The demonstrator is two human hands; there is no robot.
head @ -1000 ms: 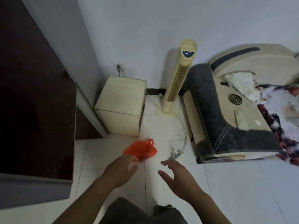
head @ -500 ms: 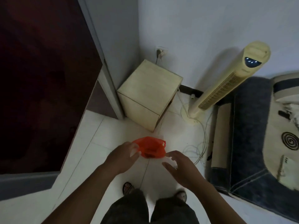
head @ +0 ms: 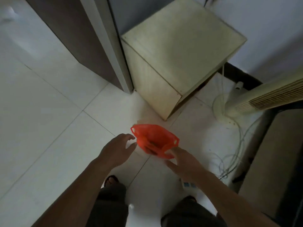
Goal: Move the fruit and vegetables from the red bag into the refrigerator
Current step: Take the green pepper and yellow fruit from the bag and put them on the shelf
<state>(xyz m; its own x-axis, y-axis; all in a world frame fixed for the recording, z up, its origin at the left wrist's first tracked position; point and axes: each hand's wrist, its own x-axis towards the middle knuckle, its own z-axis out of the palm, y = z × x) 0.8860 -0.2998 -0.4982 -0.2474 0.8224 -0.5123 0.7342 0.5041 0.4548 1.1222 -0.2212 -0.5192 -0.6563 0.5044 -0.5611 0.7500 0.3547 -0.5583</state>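
Note:
The red bag (head: 154,140) is a thin, flattened plastic bag hanging tilted just above the white floor tiles; no fruit or vegetables show in it. My left hand (head: 118,149) is to the left of it, fingers spread, a small gap from the bag. My right hand (head: 183,161) is at the bag's lower right corner, which sits between its forefinger and thumb. The refrigerator (head: 73,38), dark brown with a grey side edge, stands at the upper left with its door shut.
A pale wooden cabinet (head: 180,46) stands beside the refrigerator against the wall. A tower fan (head: 262,97) leans in from the right, with loose cables (head: 237,153) on the floor. Dark furniture (head: 278,153) fills the right edge. My feet are below.
I have stepped closer and look more steeply down. My left hand has let go of the bag and opened; my right hand has reached the bag's corner.

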